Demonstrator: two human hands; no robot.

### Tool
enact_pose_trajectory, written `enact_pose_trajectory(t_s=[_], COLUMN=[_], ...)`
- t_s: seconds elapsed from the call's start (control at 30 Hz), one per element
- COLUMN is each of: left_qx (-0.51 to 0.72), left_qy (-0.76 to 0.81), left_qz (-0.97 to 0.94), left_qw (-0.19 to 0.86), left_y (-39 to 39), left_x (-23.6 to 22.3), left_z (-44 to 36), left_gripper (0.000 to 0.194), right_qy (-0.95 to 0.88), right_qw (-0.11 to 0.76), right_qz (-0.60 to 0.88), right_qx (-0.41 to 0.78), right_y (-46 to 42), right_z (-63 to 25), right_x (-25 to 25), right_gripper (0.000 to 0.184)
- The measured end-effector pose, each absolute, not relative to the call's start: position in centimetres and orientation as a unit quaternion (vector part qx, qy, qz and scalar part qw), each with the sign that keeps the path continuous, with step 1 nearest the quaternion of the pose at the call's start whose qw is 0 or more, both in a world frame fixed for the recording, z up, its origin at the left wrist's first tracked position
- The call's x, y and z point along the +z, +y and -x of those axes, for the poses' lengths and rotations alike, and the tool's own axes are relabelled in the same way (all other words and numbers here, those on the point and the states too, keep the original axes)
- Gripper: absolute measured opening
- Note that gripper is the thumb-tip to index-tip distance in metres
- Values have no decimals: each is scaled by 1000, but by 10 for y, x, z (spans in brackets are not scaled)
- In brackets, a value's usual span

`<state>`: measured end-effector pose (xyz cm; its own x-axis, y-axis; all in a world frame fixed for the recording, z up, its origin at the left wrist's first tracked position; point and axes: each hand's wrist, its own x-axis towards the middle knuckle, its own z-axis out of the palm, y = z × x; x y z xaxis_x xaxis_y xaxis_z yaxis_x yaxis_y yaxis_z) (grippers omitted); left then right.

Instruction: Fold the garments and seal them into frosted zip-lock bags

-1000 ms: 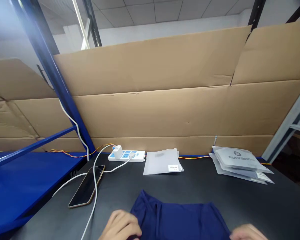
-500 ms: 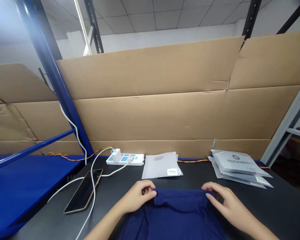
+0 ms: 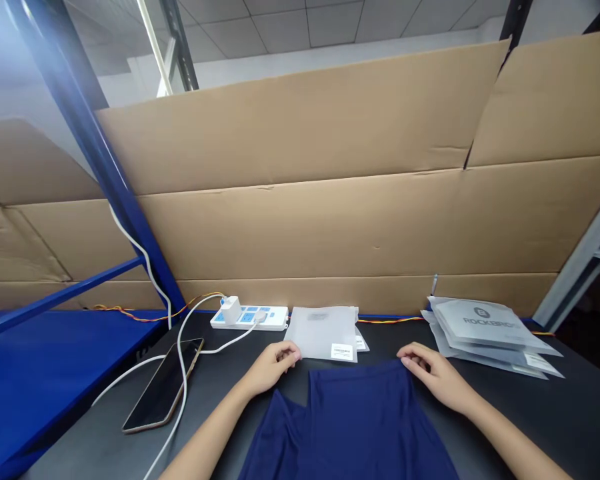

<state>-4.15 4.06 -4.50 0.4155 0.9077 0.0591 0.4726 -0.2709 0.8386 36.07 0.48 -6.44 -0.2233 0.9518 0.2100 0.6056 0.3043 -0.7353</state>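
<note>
A dark blue garment (image 3: 353, 423) lies folded on the black table (image 3: 530, 413) in front of me. My left hand (image 3: 270, 365) rests on the table just off the garment's far left corner, fingers curled loosely with nothing in them. My right hand (image 3: 433, 375) sits at the far right corner, its fingertips touching the fabric's edge, fingers bent and holding nothing. A flat frosted plastic bag (image 3: 325, 331) with a white label lies just beyond the garment.
A stack of grey printed bags (image 3: 485, 327) sits at the far right. A white power strip (image 3: 250, 316) with a charger and white cable lies at the back left, beside a phone (image 3: 164, 385). Cardboard sheets (image 3: 330, 200) wall the back; a blue shelf (image 3: 40, 360) stands left.
Both hands carried the garment's near edge forward, folding it over, then let go. They now rest at its far corners and the fabric lies flat.
</note>
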Motion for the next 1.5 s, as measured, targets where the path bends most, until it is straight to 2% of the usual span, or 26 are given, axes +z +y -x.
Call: enact_pose_trajectory(t_s=[0.37,0.7,1.0,1.37,1.5], left_qx=[276,274,269,247,227], left_qy=[460,450,453,468,472], left_qz=[-748,-753,-754,-764,-776], left_qw=[390,394,391,369,351], left_y=[40,41,44,43,33], left_x=[-44,-44,-46,-44,-30], left_z=[41,42,43,41,38], left_gripper=[36,31,31,36,40], right_qy=[-740,-722,-726,-736,-735], right_qw=[334,353,349,342,344], right_qz=[528,513,511,510,510], right_qx=[248,302,299,285,286], right_y=[5,9,12,11,10], right_z=[-360,-365,-368,-366,-365], right_x=[-65,-75,-79,-74,-71], right_gripper=[36,37,35,36,36])
